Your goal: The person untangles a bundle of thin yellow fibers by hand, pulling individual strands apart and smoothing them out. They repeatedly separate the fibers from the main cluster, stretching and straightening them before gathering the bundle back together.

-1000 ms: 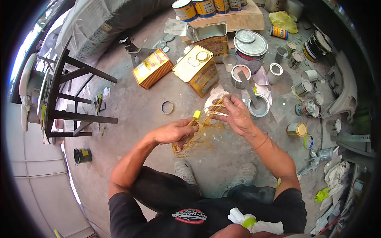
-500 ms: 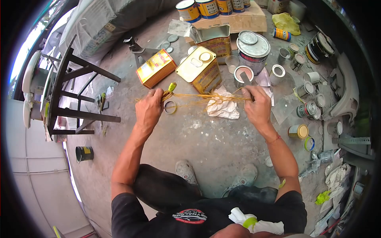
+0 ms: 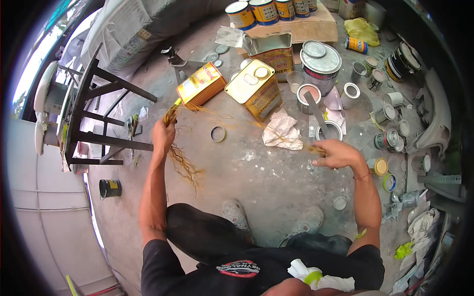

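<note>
My left hand [image 3: 163,137] is closed around a bundle of frayed yellow-brown string [image 3: 183,165]. Its loose ends dangle below the fist and a bright yellow-green tip sticks out above. Over on the other side, my right hand [image 3: 339,154] pinches a small tuft of the same string [image 3: 316,149]; thin blurred strands trail from it to the left. Close to that hand are an open can [image 3: 335,129] with a flat stick [image 3: 316,111] leaning in it and a crumpled white cloth [image 3: 282,131] on the floor. An orange-yellow rectangular tin [image 3: 201,84] lies beyond my left hand.
A thinner tin [image 3: 256,91] and a large lidded paint can [image 3: 321,66] stand ahead. Several cans sit on a cardboard box [image 3: 316,27]. A dark metal stand [image 3: 113,143] is at left, a black can [image 3: 109,188] below it. Several cans and rags lie at right.
The string was stretched between both hands; now they are farther apart. My left hand has moved left with the main bundle hanging down, and my right hand has moved right and lower.
</note>
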Demonstrator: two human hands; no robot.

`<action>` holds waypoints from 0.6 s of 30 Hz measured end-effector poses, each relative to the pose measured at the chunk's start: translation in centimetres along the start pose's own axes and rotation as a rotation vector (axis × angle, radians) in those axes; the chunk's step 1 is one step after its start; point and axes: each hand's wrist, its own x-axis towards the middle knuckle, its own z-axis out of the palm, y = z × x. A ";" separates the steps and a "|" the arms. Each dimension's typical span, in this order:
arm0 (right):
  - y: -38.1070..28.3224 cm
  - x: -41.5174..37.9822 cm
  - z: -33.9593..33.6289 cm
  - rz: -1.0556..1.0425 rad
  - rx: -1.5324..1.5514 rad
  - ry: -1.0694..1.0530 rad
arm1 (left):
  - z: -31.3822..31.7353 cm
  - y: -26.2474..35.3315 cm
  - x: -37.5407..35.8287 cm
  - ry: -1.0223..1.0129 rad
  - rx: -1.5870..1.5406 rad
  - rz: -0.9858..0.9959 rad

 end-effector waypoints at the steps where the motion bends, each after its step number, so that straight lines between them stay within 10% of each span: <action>1: -0.2 -0.6 -0.6 -0.042 0.053 -0.078 | -0.7 2.1 -0.3 -0.164 -0.254 -0.304; 4: -1.9 -0.7 -0.7 -0.179 -0.060 -0.086 | -0.6 8.0 -2.4 -0.382 -0.549 -0.145; 10: -10.5 3.1 -0.8 -0.336 0.370 0.738 | 1.6 15.7 -5.8 -0.712 -0.698 0.051; 16: -11.5 5.6 2.1 -0.271 0.560 0.576 | 1.0 19.4 -9.5 -0.936 -0.797 0.322; 18: -11.4 5.2 2.1 -0.291 0.636 0.536 | 0.4 19.2 -9.4 -1.233 -1.086 0.006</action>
